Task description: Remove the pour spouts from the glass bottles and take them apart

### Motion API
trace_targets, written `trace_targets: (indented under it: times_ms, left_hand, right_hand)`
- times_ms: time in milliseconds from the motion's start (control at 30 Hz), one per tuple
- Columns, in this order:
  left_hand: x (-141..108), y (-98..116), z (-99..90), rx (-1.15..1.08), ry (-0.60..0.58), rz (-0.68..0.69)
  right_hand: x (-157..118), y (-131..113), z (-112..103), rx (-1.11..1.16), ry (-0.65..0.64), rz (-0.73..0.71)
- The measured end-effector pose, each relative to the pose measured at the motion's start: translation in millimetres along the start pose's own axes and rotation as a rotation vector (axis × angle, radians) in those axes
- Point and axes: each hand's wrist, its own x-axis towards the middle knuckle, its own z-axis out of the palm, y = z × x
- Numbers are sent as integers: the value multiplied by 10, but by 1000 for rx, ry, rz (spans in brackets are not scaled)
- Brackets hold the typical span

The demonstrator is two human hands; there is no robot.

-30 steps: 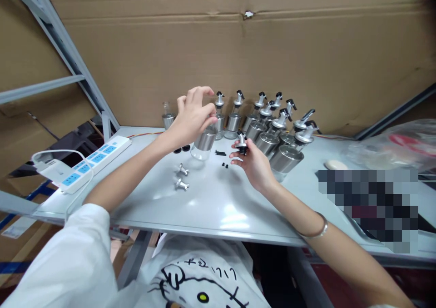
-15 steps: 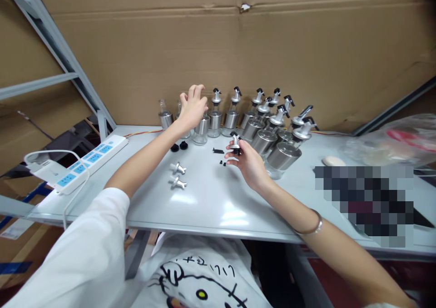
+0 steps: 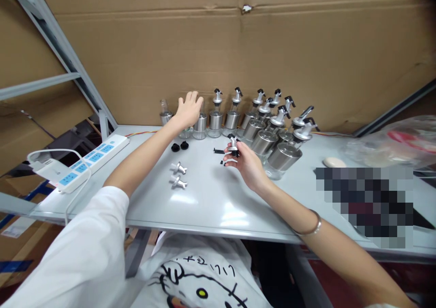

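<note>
My left hand (image 3: 189, 110) is at the back row of bottles with its fingers apart. It is over an uncapped bottle that it mostly hides, beside a steel-sleeved glass bottle (image 3: 200, 125); whether it touches either is unclear. My right hand (image 3: 245, 161) holds a silver pourer with a black top (image 3: 233, 144) above the table. Near it lie black strips (image 3: 219, 151) and small black bits (image 3: 221, 162). Two black stoppers (image 3: 184, 145) lie in front of my left hand. Two silver spouts (image 3: 179, 181) rest nearer the front.
Several bottles with pourers (image 3: 264, 141) stand at the back and right. A white power strip (image 3: 91, 160) with a cable lies on the left. At right are a pale oval object (image 3: 334, 162), a plastic bag (image 3: 405, 140) and a pixelated area. Cardboard (image 3: 225, 49) stands behind the table (image 3: 204, 208).
My left hand has moved slightly left and down, uncovering more of the steel-sleeved bottle. My right hand still holds the pourer, shifted slightly left.
</note>
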Motion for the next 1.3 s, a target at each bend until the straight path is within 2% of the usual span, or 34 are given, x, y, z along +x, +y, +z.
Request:
trace_targets:
  times_ms: [133,333,500,600,667,733,800,833,867,933,967,1000,1033,1067,1200,1300]
  left_hand:
    - [-14,-178,-22,128,-119,81]
    - [-63,-342,-4,237,-47,145]
    - [-83,-363,-24,246,-79,176]
    - [-140,-358,-80,132,-43,174]
    - [-254,-291,-118,-14,58,164]
    - [-464,-143,-138,-258,171,125]
    - [-774,78,-136,-612,188,67]
    - [-955,205,-126,-824,110,33]
    - [-1143,333,-109,-1038,-51,11]
    - [-1497,570,-61,-1368,-544,55]
    - [-1643,670,-29,-1476,-724,78]
    - [-1760,754,7,-1546,-842,87]
    - [-1844,822,44,-1584,-908,87]
    - [-1898,874,81,-1633,-908,66]
    - [-1919,958,190,-1886,-807,-134]
    - [-1900,956,217,-1940,-825,-183]
  right_hand:
    - [6,10,0,0,-1,11]
    - [17,27,-8,-17,-12,26]
    - [10,25,0,-28,-23,29]
    - [10,17,1,-28,-19,32]
    - [8,13,3,-30,-23,24]
    - [1,15,13,-43,-42,13]
    - [-13,30,29,-77,-84,11]
    - [-22,43,40,-98,-108,11]
    - [-31,59,51,-116,-131,8]
    - [-51,96,72,-156,-176,-5]
    - [-62,114,80,-181,-196,-13]
    - [-73,131,87,-208,-217,-17]
    - [-86,147,91,-236,-240,-15]
    - [-99,159,92,-261,-262,-10]
    - [-148,196,64,-317,-294,-13]
    - [-170,211,26,-416,-315,-59]
